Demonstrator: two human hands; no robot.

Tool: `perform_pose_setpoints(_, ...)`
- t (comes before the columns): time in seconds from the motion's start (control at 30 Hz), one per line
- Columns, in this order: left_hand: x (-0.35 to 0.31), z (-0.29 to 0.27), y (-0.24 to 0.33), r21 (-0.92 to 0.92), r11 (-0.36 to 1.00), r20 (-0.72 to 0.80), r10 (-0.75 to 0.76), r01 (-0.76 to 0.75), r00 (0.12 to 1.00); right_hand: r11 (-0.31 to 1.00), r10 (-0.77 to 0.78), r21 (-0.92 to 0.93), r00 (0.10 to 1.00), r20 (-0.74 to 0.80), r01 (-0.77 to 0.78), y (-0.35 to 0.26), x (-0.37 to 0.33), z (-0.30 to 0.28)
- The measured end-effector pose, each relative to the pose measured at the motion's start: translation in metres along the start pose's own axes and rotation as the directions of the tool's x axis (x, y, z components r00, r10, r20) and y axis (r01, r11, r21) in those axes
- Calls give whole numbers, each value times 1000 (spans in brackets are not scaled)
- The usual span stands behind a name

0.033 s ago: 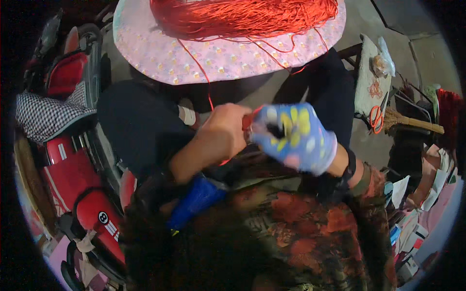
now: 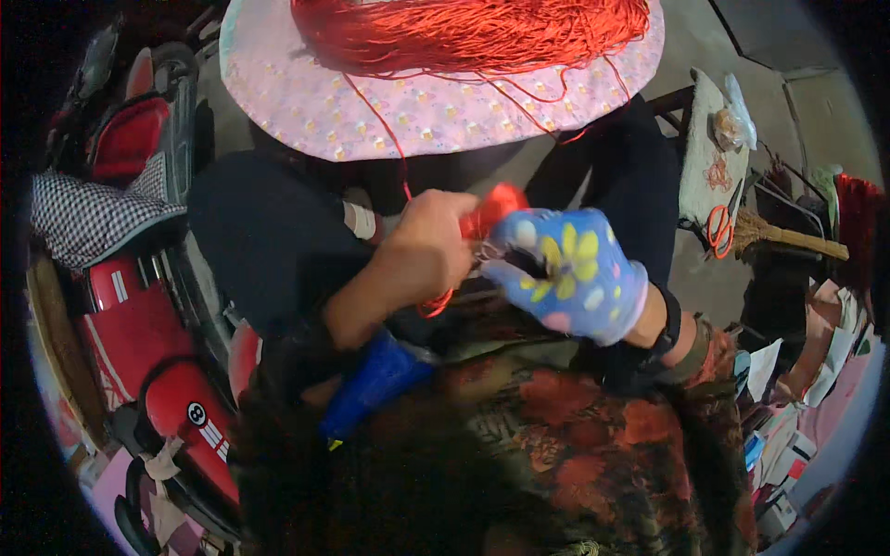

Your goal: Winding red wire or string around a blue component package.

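Observation:
My bare left hand (image 2: 422, 246) is closed around a small bundle of red cord (image 2: 501, 206). The bundle sticks out above its fingers, and a few loops hang below the palm. A single strand runs up from this hand to a large hank of red cord (image 2: 473, 35) on a pink patterned board (image 2: 426, 116). Beside the bundle, my right hand (image 2: 575, 269) wears a blue glove with yellow flowers. Its thumb and fingers curl together close to the left fingertips. Blur hides what they pinch.
Orange-handled scissors (image 2: 720, 230) and a broom (image 2: 788, 233) are at the right, near a pale padded bench (image 2: 706, 139). A red ride-on vehicle (image 2: 181, 408) stands at the left. Something blue (image 2: 380, 382) lies below my left forearm. Papers (image 2: 765, 366) fill the lower right.
More of the red bundle now shows above and between my hands. My right hand has shifted slightly down and right. The loops below my left hand show more.

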State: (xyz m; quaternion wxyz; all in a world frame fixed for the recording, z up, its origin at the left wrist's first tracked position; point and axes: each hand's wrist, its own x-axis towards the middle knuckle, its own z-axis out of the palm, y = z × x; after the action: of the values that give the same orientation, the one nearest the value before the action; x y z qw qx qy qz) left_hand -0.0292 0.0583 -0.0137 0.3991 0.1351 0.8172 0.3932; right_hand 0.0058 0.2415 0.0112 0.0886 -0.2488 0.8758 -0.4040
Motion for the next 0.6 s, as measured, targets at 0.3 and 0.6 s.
perform_pose_setpoints(0.3, -8, -3, 8, -807, 591, -39, -15, -22, 999, 507, 423, 643, 816, 395, -574, 84, -20, -3)
perform_pose_setpoints(0.6, 6, 8, -10, 410, 908, -49, 115, -85, 992, 992, -103, -64, 994, 17, 104, 33, 19, -8)
